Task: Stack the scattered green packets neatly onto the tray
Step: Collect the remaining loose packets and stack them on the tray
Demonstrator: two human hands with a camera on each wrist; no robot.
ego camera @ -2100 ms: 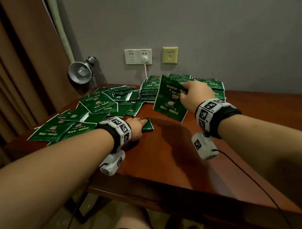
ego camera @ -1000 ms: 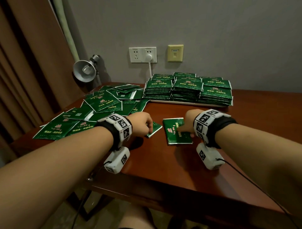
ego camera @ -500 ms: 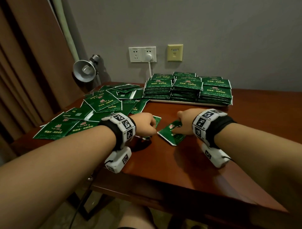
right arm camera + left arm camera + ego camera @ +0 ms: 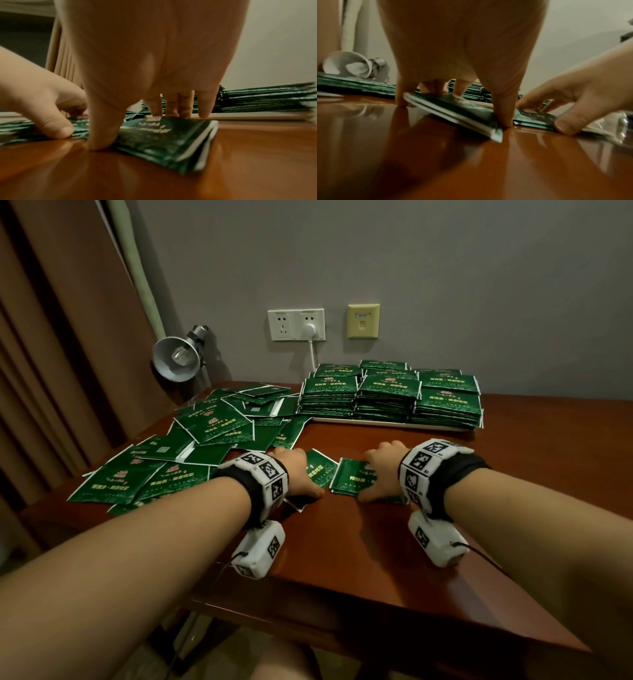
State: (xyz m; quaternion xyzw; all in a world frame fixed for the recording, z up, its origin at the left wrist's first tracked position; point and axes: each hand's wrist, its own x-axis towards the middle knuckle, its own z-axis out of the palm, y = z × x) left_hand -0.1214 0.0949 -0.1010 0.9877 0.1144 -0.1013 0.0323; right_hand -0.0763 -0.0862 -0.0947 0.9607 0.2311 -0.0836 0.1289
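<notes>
Change: right hand (image 4: 378, 474) slid its packet bundle (image 4: 352, 479) leftward beside left bundle (image 4: 318, 470).
Left hand (image 4: 298, 474): grip pinching its bundle.
Right grip: grasping bundle on tabletop (image 4: 376, 542).
Tray (image 4: 394, 422): stacked packets.

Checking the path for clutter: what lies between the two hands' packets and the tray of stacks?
Head view: only bare table separates the hands' packets from the tray.

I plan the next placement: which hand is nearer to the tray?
Right. The right hand lies in front of the tray; the left hand lies further left, beside the scattered packets.
</notes>
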